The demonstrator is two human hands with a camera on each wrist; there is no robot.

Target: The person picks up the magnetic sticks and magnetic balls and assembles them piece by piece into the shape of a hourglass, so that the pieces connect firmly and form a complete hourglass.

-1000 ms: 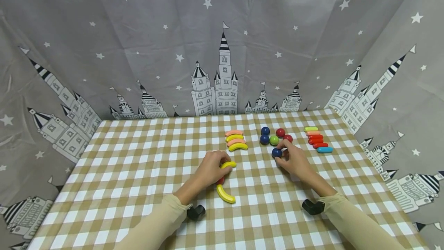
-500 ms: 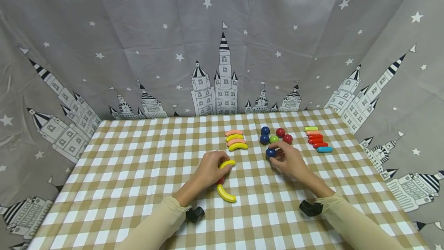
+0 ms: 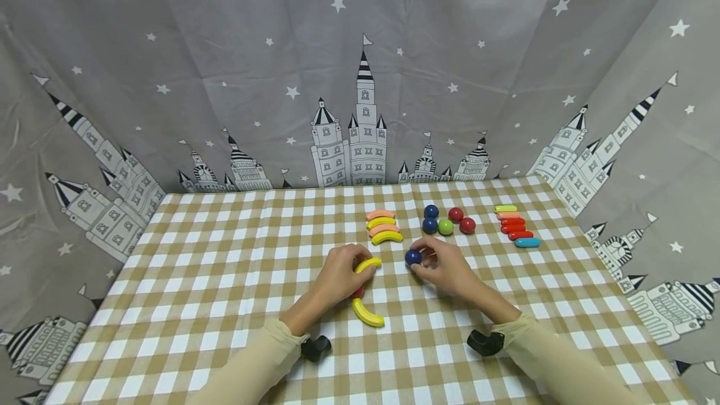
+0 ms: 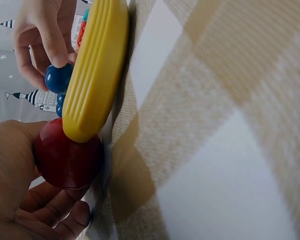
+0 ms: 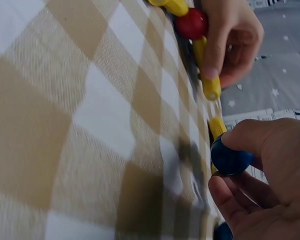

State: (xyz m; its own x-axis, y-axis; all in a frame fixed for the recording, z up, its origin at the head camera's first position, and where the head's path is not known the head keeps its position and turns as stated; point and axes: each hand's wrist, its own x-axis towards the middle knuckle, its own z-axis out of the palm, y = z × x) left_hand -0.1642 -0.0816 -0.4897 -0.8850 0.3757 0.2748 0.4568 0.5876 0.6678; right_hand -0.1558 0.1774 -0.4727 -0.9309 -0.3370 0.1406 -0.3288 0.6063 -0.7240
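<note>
My left hand [image 3: 338, 272] pinches a yellow curved stick [image 3: 368, 264] at the centre of the table. One end of that stick touches a red ball [image 4: 68, 154], which is partly hidden behind the fingers in the head view. From the ball's near side a second yellow curved stick [image 3: 368, 314] runs toward me. Between thumb and fingertips, my right hand [image 3: 447, 269] holds a dark blue ball [image 3: 413, 257], to the right of the held stick and apart from it. The right wrist view shows this blue ball [image 5: 231, 156] off the cloth.
Beyond my hands lies a row of pink and yellow curved sticks [image 3: 385, 227]. Right of it sit blue balls [image 3: 430, 225], a green ball [image 3: 445, 226] and red balls [image 3: 467, 225]. Several short coloured sticks [image 3: 513, 229] lie far right on the checked tablecloth [image 3: 225, 255].
My right hand has carried the blue ball left and slightly nearer me, away from the other balls toward the left hand. The left hand stays almost still on the yellow curved stick.
</note>
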